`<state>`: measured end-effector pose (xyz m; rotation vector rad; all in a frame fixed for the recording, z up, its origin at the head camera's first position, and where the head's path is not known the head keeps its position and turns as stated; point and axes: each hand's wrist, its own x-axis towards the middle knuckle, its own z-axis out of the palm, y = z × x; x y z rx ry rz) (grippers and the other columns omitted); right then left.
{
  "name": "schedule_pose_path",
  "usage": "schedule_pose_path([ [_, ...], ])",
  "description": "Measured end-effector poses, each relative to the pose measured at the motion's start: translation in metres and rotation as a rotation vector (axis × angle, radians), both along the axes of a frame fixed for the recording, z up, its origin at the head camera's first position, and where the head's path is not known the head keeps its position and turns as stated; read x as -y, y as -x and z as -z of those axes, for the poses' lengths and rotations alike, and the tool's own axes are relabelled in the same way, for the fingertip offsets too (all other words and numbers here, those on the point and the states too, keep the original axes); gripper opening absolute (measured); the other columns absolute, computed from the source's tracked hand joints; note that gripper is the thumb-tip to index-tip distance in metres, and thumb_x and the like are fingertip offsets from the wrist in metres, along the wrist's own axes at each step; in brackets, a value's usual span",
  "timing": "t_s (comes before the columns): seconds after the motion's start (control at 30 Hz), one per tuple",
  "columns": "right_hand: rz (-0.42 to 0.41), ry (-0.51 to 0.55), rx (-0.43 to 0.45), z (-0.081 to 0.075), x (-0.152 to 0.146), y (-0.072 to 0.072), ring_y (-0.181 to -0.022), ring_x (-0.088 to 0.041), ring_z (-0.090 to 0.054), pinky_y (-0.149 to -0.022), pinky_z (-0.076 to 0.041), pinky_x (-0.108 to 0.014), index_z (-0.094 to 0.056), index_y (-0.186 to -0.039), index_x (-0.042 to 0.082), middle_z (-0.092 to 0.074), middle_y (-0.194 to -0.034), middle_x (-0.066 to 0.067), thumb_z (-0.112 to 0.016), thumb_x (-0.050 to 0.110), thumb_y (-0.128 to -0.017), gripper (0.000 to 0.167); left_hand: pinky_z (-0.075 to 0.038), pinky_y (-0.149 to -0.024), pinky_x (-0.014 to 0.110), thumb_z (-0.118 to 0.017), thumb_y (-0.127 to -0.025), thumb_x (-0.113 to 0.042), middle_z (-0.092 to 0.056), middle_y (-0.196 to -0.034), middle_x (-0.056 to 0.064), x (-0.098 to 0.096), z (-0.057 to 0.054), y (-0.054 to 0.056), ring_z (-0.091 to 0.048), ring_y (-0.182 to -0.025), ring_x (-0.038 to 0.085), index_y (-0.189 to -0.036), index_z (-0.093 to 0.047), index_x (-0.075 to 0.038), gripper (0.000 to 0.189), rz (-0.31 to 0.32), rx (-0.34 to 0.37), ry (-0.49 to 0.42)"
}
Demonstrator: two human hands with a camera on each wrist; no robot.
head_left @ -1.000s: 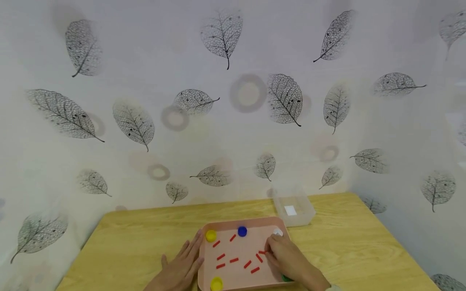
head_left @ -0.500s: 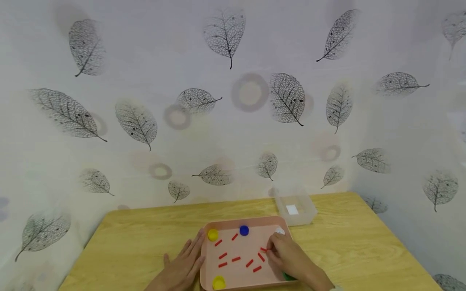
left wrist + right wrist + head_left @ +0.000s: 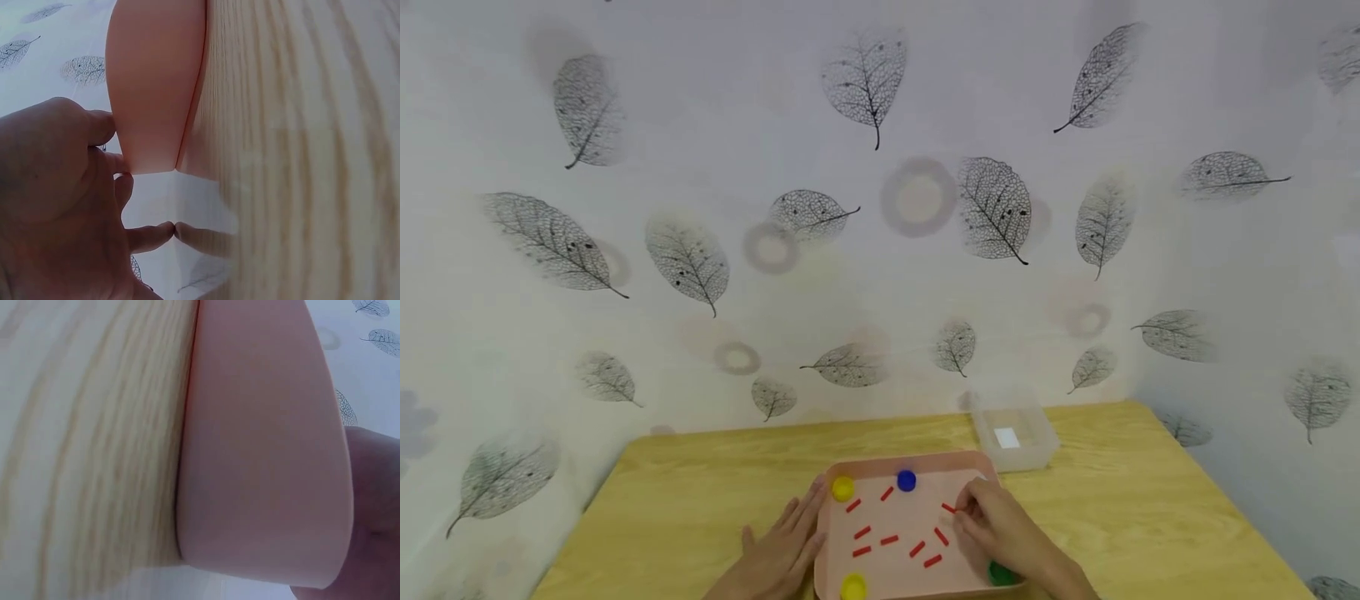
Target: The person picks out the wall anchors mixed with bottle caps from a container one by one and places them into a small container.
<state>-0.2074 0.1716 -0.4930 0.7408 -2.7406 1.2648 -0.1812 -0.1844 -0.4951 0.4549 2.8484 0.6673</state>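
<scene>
A pink tray [image 3: 917, 463] holds several short red sticks [image 3: 889, 540] scattered over its floor. Round caps sit near its sides: a yellow one [image 3: 842, 488] at the back left, another yellow cap [image 3: 853, 587] at the front left, a blue cap [image 3: 906, 481] at the back and a green cap [image 3: 1002, 573] at the front right. My right hand [image 3: 1003, 529] pinches the end of one red stick [image 3: 949, 507] between thumb and finger, over the tray's right part. With extended fingers, my left hand [image 3: 782, 546] rests against the tray's left wall [image 3: 156, 87].
Behind the tray's right corner stands a clear plastic box [image 3: 1018, 446] with a white label, close to the leaf-patterned wall covering [image 3: 880, 275]. The wooden table [image 3: 700, 483] extends on both sides of the tray.
The right hand has shifted slightly toward the back of the tray with the pinched red stick, covering most of a white cap there and uncovering more of the green cap. The left hand stays put.
</scene>
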Motion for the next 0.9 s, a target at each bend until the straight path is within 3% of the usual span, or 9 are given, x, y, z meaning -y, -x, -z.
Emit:
schedule_pose_path([
  [0.37, -0.008, 0.055, -0.041, 0.002, 0.003, -0.001, -0.075, -0.001, -0.053, -0.063, -0.051, -0.022, -0.062, -0.092, 0.011, -0.058, -0.083, 0.01, -0.069, 0.002, -0.095, 0.011, -0.008, -0.093, 0.093, -0.032, -0.11, -0.054, -0.014, -0.172, -0.003, 0.003, 0.001, -0.002, -0.034, -0.148, 0.041, -0.166, -0.016, -0.027, 0.065, -0.01, 0.006, -0.008],
  [0.57, 0.011, 0.095, -0.081, -0.004, -0.006, 0.005, -0.075, -0.001, -0.054, -0.064, -0.052, -0.022, -0.064, -0.093, 0.011, -0.06, -0.083, 0.009, -0.07, 0.002, -0.095, 0.011, -0.007, -0.094, 0.093, -0.031, -0.11, -0.054, -0.014, -0.172, -0.001, 0.002, 0.001, -0.002, -0.033, -0.148, 0.041, -0.167, -0.014, -0.026, 0.065, -0.009, 0.017, -0.013],
  [0.9, 0.144, 0.119, -0.265, -0.027, -0.02, 0.023, -0.07, -0.002, -0.053, -0.059, -0.05, -0.023, -0.065, -0.093, 0.008, -0.059, -0.08, 0.01, -0.073, -0.006, -0.089, 0.016, -0.005, -0.093, 0.093, -0.029, -0.109, -0.057, -0.011, -0.173, -0.003, 0.002, 0.0, -0.004, -0.03, -0.15, 0.04, -0.167, -0.012, -0.029, 0.066, -0.021, 0.044, -0.005],
])
